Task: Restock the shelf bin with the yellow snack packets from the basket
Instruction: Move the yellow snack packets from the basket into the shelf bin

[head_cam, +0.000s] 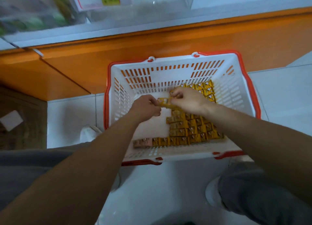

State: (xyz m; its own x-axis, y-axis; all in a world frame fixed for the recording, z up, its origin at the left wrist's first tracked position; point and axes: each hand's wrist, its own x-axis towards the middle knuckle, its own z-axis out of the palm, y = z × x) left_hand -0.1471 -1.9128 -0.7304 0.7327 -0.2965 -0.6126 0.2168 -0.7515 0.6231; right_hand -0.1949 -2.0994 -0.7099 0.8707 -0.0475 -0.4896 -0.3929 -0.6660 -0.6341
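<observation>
White floor tiles (70, 116) run under an orange shelf base (152, 44). We hold a small stack of yellow packets (164, 102) between both hands, left hand (146, 106) pinching one end and right hand (189, 101) curled over the other. More packets (190, 130) lie beneath our right hand in the basket (168, 72). The grip looks shallow, so lifting to the blurred bin (158, 6) beyond our hands could scatter them.
</observation>
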